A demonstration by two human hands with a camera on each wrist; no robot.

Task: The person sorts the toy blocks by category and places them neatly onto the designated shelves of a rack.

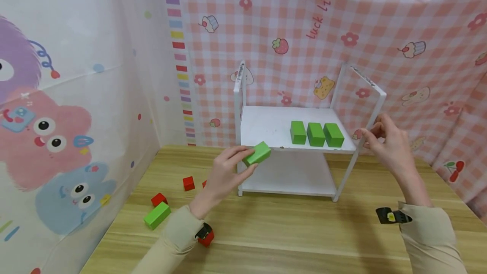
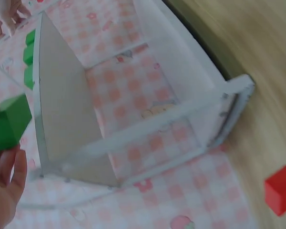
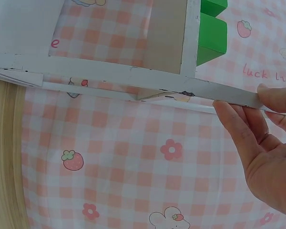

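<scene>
Three green blocks (image 1: 316, 134) stand in a row on the upper board (image 1: 262, 124) of our rack (image 1: 289, 172), right of centre in the head view. Near mid-frame our left hand (image 1: 224, 172) pinches a fourth block (image 1: 258, 154), fingers parted only by its width, at the board's front left corner; a spare green one (image 1: 157, 215) and some red blocks (image 1: 188, 183) lie on the bench (image 1: 304, 231), lower left. We judge the step to be adding to the row.

From the left wrist, the fourth block sits at the left edge, near the board; whether touching, we cannot tell. The next move seems to call for clearing the front edge, then lowering it beside the row.

From the right wrist, our right hand (image 3: 269, 143) pinches the rack's post (image 3: 133, 76) at right, probably steadying it.
</scene>
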